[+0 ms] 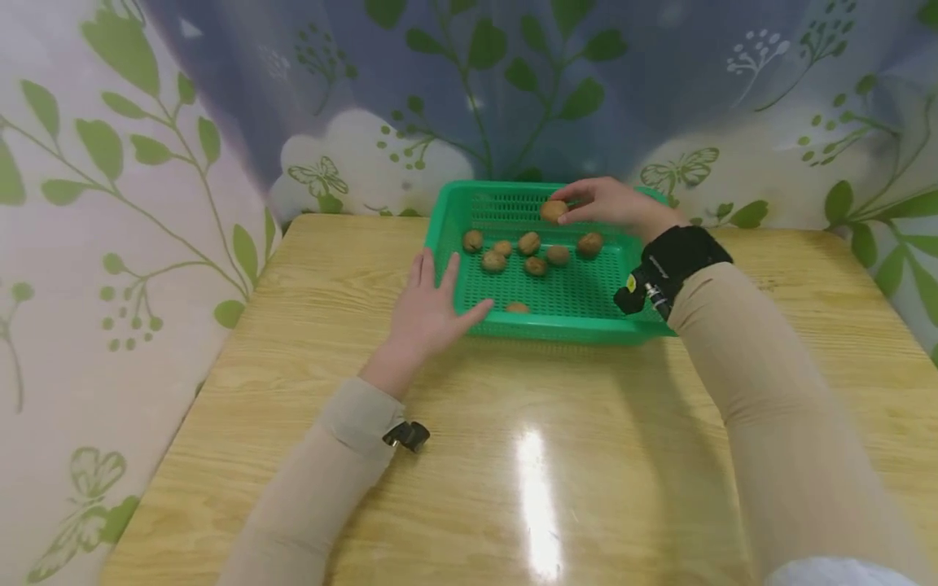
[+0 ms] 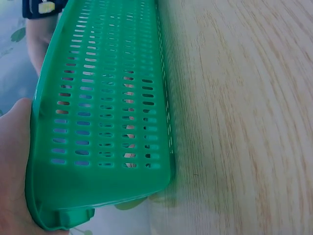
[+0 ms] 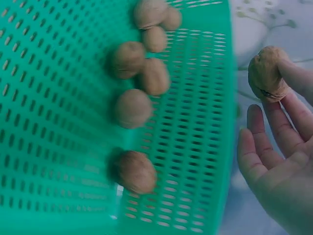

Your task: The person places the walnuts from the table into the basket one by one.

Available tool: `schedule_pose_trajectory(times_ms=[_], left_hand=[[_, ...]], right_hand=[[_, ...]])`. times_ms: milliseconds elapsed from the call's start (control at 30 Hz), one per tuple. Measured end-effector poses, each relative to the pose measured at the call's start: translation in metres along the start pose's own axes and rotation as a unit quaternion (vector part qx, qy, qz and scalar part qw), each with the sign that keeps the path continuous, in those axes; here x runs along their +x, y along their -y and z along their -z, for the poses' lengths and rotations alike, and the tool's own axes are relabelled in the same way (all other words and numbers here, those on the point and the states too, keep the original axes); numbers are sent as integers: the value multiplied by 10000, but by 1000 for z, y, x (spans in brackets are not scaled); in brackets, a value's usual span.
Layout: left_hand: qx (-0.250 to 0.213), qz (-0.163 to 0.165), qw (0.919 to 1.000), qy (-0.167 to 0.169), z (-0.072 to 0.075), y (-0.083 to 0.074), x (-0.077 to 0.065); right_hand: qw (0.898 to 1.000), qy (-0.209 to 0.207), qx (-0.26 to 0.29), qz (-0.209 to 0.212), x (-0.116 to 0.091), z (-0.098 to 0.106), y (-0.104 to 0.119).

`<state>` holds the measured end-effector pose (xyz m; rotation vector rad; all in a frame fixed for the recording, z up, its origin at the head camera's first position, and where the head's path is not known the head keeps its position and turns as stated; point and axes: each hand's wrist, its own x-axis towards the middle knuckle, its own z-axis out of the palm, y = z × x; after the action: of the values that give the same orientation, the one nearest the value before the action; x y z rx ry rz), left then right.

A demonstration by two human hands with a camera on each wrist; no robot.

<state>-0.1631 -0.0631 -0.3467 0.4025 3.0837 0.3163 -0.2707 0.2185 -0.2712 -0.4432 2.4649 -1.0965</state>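
Note:
A walnut (image 1: 554, 212) is pinched between the thumb and fingers of my right hand (image 1: 611, 203), over the far side of a green plastic basket (image 1: 572, 327). The right wrist view shows the same walnut (image 3: 266, 73) at the fingertips, its brown shell with a dark crack low down. Spread and straight, the fingers of my left hand (image 1: 428, 309) lie at the basket's near left corner, and the left wrist view shows that hand (image 2: 12, 166) against the rim. Several walnuts (image 1: 530, 242) lie loose on the basket floor, and one walnut (image 1: 517, 308) is partly hidden behind the near wall.
The basket stands on a wooden table (image 1: 469, 472), close to its far edge. Behind and to the left rises a wall covering (image 1: 498, 98) printed with leaves and butterflies. Black camera mounts (image 1: 674, 268) sit on the wrists.

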Motion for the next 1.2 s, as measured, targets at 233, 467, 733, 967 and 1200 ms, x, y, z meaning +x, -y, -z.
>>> schedule_pose_trajectory(times_ms=[233, 467, 733, 967, 1200], left_hand=[[-37, -13, 10000, -92, 0, -5, -5], [-60, -109, 9998, -127, -3, -9, -9], [-39, -89, 9999, -121, -3, -11, -7], [-98, -105, 9998, -170, -4, -11, 0], [-98, -55, 9997, -202, -4, -2, 1]], right_hand=[[9987, 465, -163, -156, 26, -25, -20], [9976, 664, -39, -178, 34, -44, -33], [9995, 285, 159, -22, 16, -25, -27], [9978, -237, 567, -244, -26, 15, -21], [9972, -501, 280, -477, -59, 29, -31]])
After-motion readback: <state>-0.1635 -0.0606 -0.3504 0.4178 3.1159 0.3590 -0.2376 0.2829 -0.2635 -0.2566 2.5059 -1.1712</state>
